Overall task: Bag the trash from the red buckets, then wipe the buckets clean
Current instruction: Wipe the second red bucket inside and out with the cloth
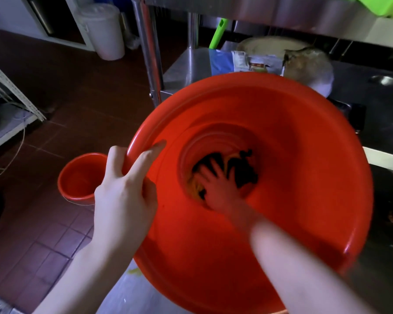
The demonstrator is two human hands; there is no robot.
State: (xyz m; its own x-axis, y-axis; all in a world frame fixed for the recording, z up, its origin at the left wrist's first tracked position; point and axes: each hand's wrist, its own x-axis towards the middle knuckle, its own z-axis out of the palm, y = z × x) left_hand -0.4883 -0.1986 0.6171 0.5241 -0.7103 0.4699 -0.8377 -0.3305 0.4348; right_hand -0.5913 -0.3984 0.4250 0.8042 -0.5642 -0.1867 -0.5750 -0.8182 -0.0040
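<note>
A large red bucket (293,155) fills the middle of the view, its mouth tilted toward me. My left hand (125,191) grips its near-left rim, fingers curled over the edge. My right hand (218,189) reaches deep inside to the bottom, fingers spread on dark and yellowish trash (243,168); the hand is blurred, so its hold is unclear. A second, smaller red bucket (80,177) stands on the tiled floor to the left, and what I can see of its inside looks bare.
A steel table leg (148,48) and lower shelf (186,66) stand behind the bucket, with bags and a round pan on the shelf. A white lidded bin (104,30) stands at the back left. A steel surface (132,298) lies below the bucket.
</note>
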